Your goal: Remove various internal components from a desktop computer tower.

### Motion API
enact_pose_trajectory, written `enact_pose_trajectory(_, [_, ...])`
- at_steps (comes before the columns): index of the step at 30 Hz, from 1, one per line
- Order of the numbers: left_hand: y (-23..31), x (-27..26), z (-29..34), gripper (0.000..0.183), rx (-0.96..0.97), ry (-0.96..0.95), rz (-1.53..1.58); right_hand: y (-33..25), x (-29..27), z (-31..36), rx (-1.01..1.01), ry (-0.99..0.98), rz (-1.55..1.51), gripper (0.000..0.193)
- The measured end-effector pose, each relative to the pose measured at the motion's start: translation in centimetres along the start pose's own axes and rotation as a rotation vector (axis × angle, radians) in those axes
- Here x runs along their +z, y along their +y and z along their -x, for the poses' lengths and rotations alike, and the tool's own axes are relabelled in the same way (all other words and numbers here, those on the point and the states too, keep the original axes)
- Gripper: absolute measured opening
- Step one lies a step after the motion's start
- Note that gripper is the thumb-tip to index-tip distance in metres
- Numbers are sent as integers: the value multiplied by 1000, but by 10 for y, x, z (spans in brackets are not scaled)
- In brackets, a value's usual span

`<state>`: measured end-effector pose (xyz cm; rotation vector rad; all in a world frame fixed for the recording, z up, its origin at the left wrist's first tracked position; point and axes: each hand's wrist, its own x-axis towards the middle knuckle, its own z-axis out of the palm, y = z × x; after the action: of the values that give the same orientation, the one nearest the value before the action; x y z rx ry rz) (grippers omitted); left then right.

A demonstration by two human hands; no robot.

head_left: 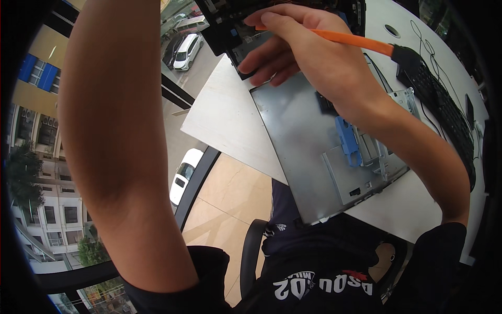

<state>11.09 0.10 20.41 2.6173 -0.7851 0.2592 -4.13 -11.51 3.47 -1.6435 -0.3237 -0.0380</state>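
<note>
My right hand (324, 63) reaches over the far part of the table, thumb and index finger pinched together. Between them is the end of an orange flat cable (355, 39). It runs back across the hand to a black plug-like end (407, 60). The other fingers are curled and stand apart. Beyond the fingertips is an open black computer case (222, 36), partly cut off by the top edge. My left forearm (115, 104) rises along the left side and leaves the view at the top, so the left hand is out of sight.
A grey metal computer panel (290, 136) with a blue plastic latch (346, 138) lies near me on the white table (225, 104), overhanging its front edge. A black keyboard (444, 104) and thin cables (431, 52) are at right. A window with cars outside is at left.
</note>
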Motion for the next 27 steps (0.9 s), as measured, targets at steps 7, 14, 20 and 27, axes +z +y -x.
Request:
enact_pose_trajectory(7, [4,4,2,51,12,8,-13,-18,37,25,-80,-24,-749,13])
enact_pose_trajectory(14, [12,3,1,52,0,6,-32,-20,35,29,-435,-37,-385,12])
enact_pose_trajectory(20, [12,4,3,52,-8,13,-29,-22,49,33,-142,-143,-709,29])
enact_pose_trajectory(27, [14,7,3,52,-14,16,-25,-26,52,37,33,-195,-885,31])
